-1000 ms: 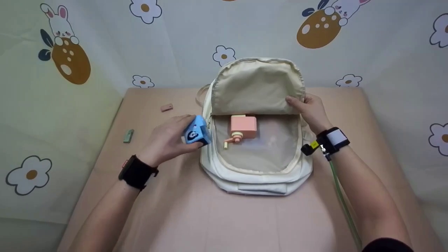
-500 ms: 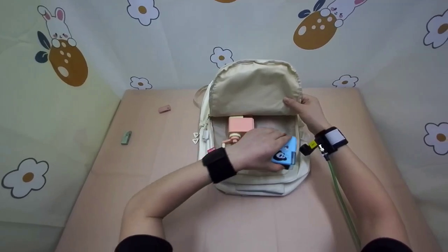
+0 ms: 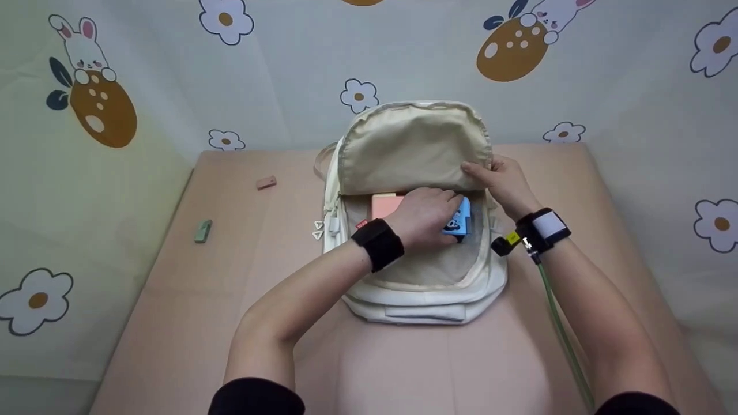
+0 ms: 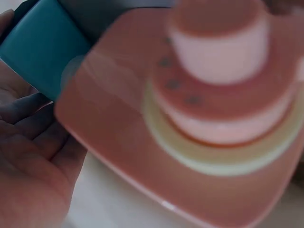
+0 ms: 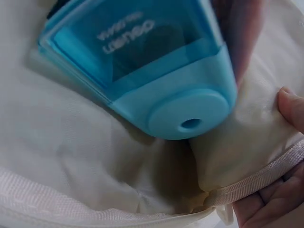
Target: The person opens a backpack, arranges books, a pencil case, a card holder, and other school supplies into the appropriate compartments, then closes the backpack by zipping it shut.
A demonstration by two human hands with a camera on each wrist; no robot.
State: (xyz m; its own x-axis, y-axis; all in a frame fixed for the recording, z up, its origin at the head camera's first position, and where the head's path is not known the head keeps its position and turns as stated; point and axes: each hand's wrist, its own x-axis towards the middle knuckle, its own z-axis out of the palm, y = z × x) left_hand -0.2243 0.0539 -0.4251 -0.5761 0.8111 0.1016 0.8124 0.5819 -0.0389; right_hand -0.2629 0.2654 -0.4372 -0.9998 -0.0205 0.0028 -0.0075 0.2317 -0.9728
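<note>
A cream backpack (image 3: 426,305) lies unzipped on the table. My right hand (image 3: 504,183) pinches the edge of its raised flap (image 3: 415,147). Inside the opening, my left hand (image 3: 425,218) grips a blue pencil sharpener (image 3: 459,219) with a panda print. The right wrist view shows the round pencil hole of this blue sharpener (image 5: 190,107) above the bag's lining. Just left of that hand sits a pink crank pencil sharpener (image 3: 385,204), its crank hidden behind the hand. Close up in the left wrist view, the pink sharpener (image 4: 109,104) fills most of the picture.
A small pink block (image 3: 266,183) and a small green block (image 3: 203,231) lie on the table (image 3: 242,276), left of the backpack. Zipper pulls (image 3: 334,225) hang at the bag's left side. A green cable (image 3: 559,323) runs along the right forearm.
My left hand has carried the blue pencil sharpener rightward from beside the backpack into its opening, then slightly up toward the flap. My right hand keeps its pinch on the flap.
</note>
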